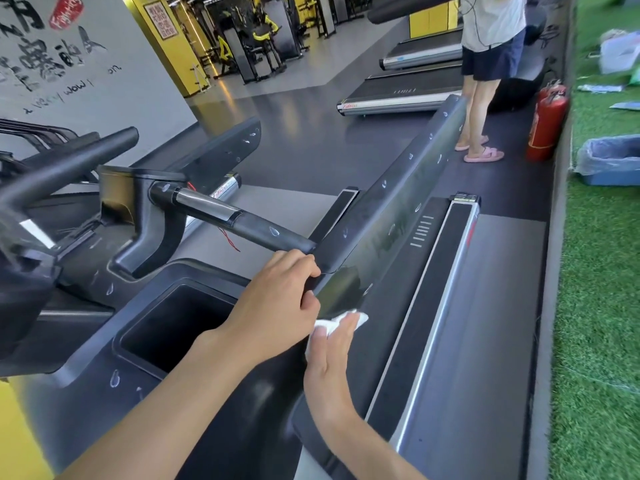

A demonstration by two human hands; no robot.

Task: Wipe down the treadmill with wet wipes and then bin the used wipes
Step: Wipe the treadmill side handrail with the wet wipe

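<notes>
The dark grey treadmill fills the lower view, with its long right side arm [398, 206] running away from me and a padded handlebar [242, 223] at the left. My left hand [277, 299] grips the near end of that side arm, fingers curled over its top edge. Just below it, my right hand [332, 348] lies flat with straight fingers and presses a crumpled white wet wipe [358, 318] against the arm's outer face. Several water droplets dot the arm and console.
A deep cup recess [173, 323] sits in the console beside my left forearm. A person in pink slippers [481, 147] stands ahead near two red fire extinguishers [547, 129]. A blue bin with a plastic liner [609, 161] rests on the green turf at right.
</notes>
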